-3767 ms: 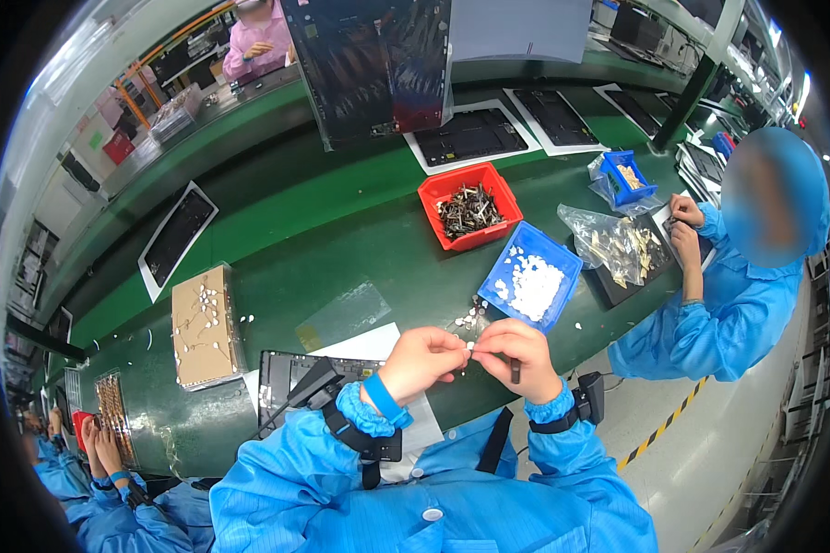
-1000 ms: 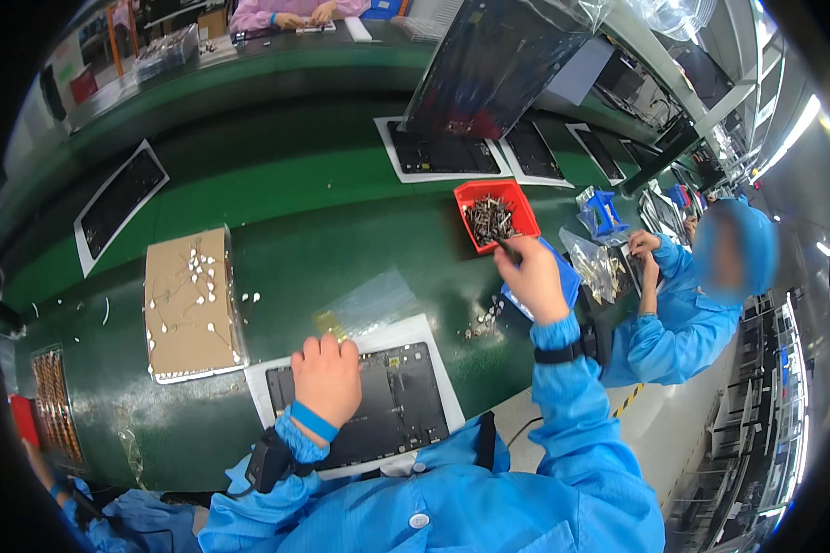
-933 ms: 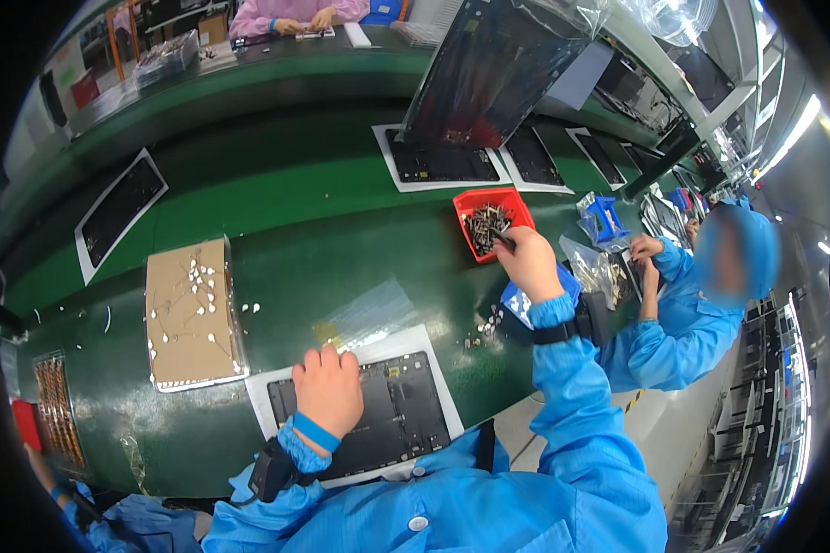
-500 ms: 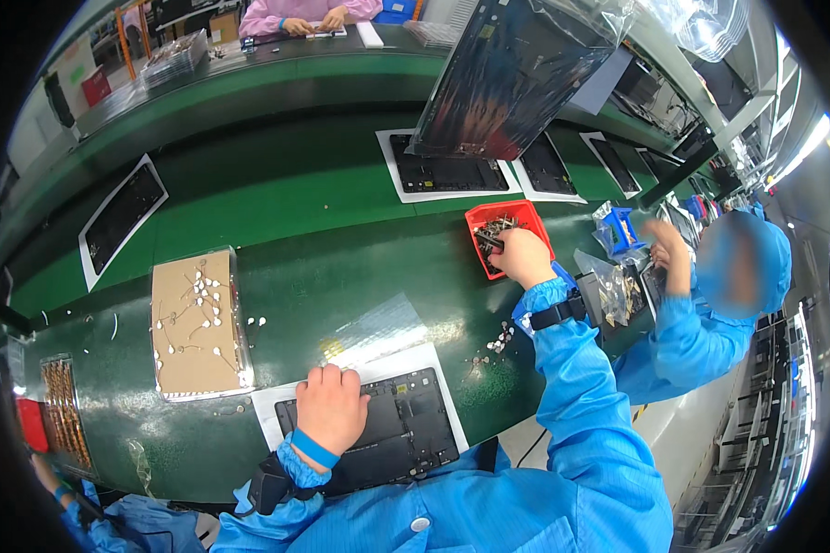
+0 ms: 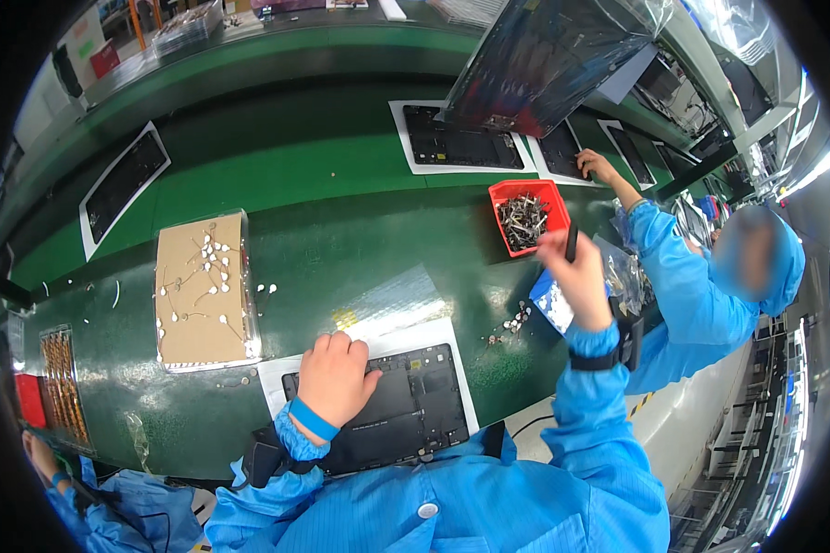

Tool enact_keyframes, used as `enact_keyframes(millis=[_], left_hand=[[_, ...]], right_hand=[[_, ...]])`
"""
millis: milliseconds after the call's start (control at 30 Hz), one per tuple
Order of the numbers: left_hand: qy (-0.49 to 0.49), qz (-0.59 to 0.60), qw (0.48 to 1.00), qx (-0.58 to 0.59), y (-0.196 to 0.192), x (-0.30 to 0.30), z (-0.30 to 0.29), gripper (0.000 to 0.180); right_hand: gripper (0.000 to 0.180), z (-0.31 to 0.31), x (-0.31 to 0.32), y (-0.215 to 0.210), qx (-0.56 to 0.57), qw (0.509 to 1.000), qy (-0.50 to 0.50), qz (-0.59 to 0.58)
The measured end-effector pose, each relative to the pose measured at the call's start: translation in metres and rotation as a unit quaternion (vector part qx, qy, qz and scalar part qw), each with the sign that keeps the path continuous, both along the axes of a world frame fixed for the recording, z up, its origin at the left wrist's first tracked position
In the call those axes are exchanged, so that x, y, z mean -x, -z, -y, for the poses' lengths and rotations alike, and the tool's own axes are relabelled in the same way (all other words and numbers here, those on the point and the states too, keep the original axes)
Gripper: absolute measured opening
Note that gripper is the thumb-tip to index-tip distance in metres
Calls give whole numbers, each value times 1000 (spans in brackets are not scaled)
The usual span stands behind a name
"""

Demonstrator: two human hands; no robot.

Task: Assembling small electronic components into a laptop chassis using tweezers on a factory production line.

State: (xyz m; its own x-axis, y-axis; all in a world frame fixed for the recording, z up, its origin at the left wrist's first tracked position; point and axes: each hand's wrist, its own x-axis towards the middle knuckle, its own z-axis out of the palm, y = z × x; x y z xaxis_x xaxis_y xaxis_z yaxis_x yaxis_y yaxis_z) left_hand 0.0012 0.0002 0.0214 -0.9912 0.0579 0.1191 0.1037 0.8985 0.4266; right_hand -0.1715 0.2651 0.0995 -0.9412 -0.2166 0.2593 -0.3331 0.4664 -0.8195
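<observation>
At six o'clock a flat, rectangular black panel [image 5: 401, 410], with a small yellow patch [image 5: 415, 363] near its far edge, lies on a white sheet [image 5: 436, 334]. The left hand [image 5: 337, 378], fingers bent, covers its ten-o'clock corner; whether it grips, I cannot tell. Toward two o'clock the right hand [image 5: 577, 278] grasps a slim black rod [image 5: 572, 243], near a red plastic bin [image 5: 561, 206].

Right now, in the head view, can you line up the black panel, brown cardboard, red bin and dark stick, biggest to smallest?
1. Black panel and brown cardboard: too close to rank, since the left hand covers part of the panel.
2. Red bin.
3. Dark stick.
</observation>
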Motion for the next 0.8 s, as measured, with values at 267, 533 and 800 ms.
enact_keyframes(millis=[267, 533, 800], left_hand=[[-7, 0, 1000, -27, -1, 0, 3, 31], [-5, -15, 999, -47, 2, -1, 5, 32], [-3, -15, 999, -45, 1, -1, 7, 37]], right_hand=[[13, 43, -92, 80, -61, 969, -51, 235], [17, 50, -96, 85, -152, 981, -33, 120], [20, 51, -77, 70, -258, 957, -123, 55]])
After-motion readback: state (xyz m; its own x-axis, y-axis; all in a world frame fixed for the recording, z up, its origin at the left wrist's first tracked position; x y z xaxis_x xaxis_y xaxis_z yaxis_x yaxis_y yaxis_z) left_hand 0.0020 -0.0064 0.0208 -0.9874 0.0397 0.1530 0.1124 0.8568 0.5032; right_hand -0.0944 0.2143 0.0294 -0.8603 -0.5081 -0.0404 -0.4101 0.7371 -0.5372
